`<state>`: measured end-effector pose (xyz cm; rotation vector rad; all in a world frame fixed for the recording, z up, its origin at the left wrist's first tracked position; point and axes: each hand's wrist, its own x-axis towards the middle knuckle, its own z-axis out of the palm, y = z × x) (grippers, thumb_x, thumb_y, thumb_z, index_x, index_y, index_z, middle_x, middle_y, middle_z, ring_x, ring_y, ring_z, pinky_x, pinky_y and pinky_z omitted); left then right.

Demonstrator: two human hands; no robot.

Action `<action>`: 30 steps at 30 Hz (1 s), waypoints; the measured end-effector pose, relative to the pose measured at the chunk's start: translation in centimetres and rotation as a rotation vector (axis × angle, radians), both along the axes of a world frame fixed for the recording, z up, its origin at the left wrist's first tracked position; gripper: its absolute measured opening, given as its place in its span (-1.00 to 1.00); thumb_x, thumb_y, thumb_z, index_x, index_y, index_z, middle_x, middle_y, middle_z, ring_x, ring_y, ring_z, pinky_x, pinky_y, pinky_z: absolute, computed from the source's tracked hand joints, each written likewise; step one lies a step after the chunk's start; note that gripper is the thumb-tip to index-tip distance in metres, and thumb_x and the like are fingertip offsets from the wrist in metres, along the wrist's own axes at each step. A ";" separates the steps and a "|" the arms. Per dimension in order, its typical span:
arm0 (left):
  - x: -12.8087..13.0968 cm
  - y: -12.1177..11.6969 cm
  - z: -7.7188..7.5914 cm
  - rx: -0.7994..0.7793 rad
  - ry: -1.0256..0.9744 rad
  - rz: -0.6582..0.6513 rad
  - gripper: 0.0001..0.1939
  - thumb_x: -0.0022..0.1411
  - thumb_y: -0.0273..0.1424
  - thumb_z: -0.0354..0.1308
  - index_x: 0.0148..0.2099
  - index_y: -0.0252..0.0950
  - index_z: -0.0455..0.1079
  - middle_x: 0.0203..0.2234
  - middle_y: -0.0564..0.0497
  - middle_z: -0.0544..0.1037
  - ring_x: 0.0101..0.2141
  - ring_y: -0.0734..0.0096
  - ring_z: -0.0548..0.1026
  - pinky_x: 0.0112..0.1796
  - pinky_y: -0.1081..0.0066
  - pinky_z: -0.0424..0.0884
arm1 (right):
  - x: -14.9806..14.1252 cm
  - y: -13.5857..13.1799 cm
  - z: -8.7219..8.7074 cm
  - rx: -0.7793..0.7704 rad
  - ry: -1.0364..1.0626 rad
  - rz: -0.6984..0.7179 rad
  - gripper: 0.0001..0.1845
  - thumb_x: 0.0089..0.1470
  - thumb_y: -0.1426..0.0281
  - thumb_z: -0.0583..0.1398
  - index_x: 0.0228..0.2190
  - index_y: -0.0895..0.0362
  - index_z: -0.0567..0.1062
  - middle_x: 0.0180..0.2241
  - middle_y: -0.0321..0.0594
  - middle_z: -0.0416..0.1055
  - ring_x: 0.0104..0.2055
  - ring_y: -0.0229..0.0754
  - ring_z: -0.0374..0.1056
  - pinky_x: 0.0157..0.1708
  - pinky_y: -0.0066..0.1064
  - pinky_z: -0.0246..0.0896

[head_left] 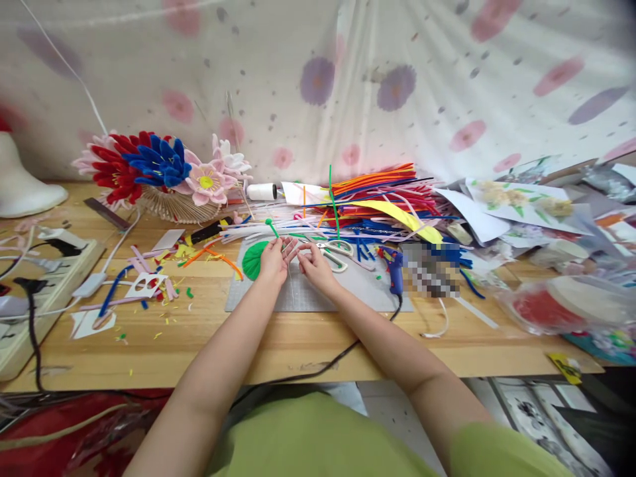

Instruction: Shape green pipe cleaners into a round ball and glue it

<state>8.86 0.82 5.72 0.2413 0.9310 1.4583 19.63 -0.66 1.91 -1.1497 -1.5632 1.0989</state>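
Observation:
Over a grey cutting mat (368, 291), my left hand (274, 262) is closed on a green pipe cleaner (271, 227) with a thicker, rounded tip pointing up and away. Close to its right, my right hand (317, 266) has its fingers pinched together; what they hold, if anything, is too small to make out. Between the hands hangs a thin pale strand (292, 286). A round green fuzzy disc (255, 260) lies flat on the mat, just left of my left hand. White-handled scissors (339, 254) rest beyond my right hand.
A blue glue gun (395, 270) sits at the mat's right, its cord running to the front edge. Behind lies a heap of coloured pipe cleaners (382, 192). Fuzzy flowers (163, 162) stand back left. Scraps (146, 285) and a power strip (59, 291) occupy the left.

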 end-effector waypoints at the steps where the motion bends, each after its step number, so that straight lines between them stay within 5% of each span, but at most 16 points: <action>1: 0.0 0.0 0.0 -0.003 -0.010 -0.002 -0.89 0.22 -0.54 -0.05 -0.37 -0.35 0.23 -0.48 0.01 0.49 -0.46 0.51 0.52 -0.31 0.42 0.45 | 0.0 -0.1 0.1 0.013 -0.016 0.004 -0.77 0.04 0.24 0.03 -0.26 0.08 0.18 -0.70 -0.50 0.18 -0.66 -0.35 0.09 -0.57 -0.50 -0.02; 6: 0.0 0.2 0.1 0.004 -0.076 0.032 -0.89 0.21 -0.54 -0.03 -0.37 -0.35 0.27 -0.53 0.05 0.47 -0.54 0.59 0.46 -0.34 0.47 0.43 | -0.8 -0.2 0.0 -0.003 -0.017 -0.068 -0.73 0.04 0.25 0.03 -0.23 0.09 0.12 -0.70 -0.51 0.19 -0.65 -0.32 0.12 -0.53 -0.47 0.02; 13: 0.0 1.2 1.1 0.046 -0.141 0.160 -0.83 0.23 -0.55 -0.04 -0.43 -0.34 0.27 -0.66 0.15 0.32 -0.66 0.73 0.29 -0.54 0.66 0.28 | -2.3 1.1 -0.3 -0.054 -0.134 -0.055 -0.71 0.03 0.16 0.02 -0.54 0.11 0.25 -0.56 -0.33 0.28 -0.50 -0.31 0.18 -0.48 -0.47 0.04; 18: -0.6 1.9 1.7 0.081 -0.061 0.177 -0.86 0.17 -0.54 0.05 -0.44 -0.31 0.28 -0.64 0.17 0.32 -0.66 0.76 0.27 -0.53 0.67 0.27 | -2.2 1.6 -0.3 -0.140 -0.049 0.164 -0.76 0.06 0.23 0.00 -0.52 0.11 0.28 -0.65 -0.39 0.22 -0.57 -0.33 0.17 -0.50 -0.49 0.06; 30: -1.2 2.5 1.3 0.082 -0.136 0.103 -0.89 0.18 -0.55 0.02 -0.39 -0.33 0.31 -0.62 0.14 0.38 -0.61 0.69 0.36 -0.44 0.57 0.36 | -0.9 1.4 -0.2 0.039 -0.195 0.036 -0.75 0.09 0.30 -0.06 -0.40 0.12 0.37 -0.60 -0.38 0.20 -0.52 -0.32 0.14 -0.42 -0.48 0.03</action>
